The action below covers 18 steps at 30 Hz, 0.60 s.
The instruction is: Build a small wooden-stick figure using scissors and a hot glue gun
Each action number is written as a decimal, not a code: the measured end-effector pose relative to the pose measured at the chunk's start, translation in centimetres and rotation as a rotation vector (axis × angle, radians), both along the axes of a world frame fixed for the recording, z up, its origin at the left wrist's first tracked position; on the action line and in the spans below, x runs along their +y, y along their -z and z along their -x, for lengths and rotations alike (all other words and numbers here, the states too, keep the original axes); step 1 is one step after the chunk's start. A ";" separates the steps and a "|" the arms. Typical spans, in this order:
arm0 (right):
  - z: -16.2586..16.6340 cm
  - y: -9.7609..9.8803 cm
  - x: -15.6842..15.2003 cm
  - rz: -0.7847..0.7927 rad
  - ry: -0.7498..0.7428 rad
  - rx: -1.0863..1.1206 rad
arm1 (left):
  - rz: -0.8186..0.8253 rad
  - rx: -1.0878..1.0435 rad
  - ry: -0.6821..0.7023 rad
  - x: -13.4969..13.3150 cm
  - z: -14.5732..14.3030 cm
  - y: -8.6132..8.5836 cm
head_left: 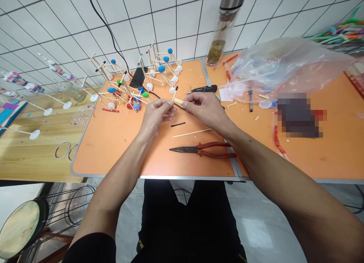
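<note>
- Right now both my hands meet above the orange table (113,149), straight in front of me, with a few thin wooden sticks (176,100) held between them in the air.
- My left hand (156,115) is closed in a pinch. Thumb and forefinger press on the left end of the wooden sticks and the other fingers curl under, which I think steadies the piece.
- My right hand (204,108) is pinched shut on the other end. Something dark shows at my fingertips there, but it is too small for me to tell what it is.
- One stick with a black tip (175,91) rises at a slant out of the pinch, away from me.
- I hold the piece off the table, I judge, so that both ends stay within reach of my fingertips.
- A pair of red-handled pliers (204,149) lies just below my hands. The jaws are shut and point left, and the handles lie toward my right arm, an easy reach.
- Between the pliers and my hands lie a long bare stick (192,133) and a short black strip (178,124).
- Behind my hands stands a frame of sticks and coloured balls (136,85), apart from my fingers.
- Farther back are a black tool (203,89), a clear plastic bag (281,62) on the right, and a bottle (224,28) by the tiled wall.
</note>
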State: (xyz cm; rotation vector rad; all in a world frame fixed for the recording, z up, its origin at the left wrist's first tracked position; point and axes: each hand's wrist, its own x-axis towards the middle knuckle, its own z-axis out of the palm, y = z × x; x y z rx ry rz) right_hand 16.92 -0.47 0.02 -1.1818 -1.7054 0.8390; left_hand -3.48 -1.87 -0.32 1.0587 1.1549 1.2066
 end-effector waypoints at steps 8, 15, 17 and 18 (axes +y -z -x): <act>0.2 -0.1 -0.3 0.028 -0.004 0.001 | 0.028 -0.004 -0.020 0.0 0.0 0.1; 0.3 -0.2 -0.2 0.006 0.007 -0.018 | -0.013 -0.014 -0.017 -0.1 -0.2 -0.1; 0.3 -0.2 -0.2 0.011 0.014 -0.029 | -0.010 -0.009 -0.024 -0.1 -0.3 -0.2; 0.3 -0.3 -0.3 0.014 0.016 -0.032 | -0.008 -0.008 -0.025 -0.2 -0.3 -0.2</act>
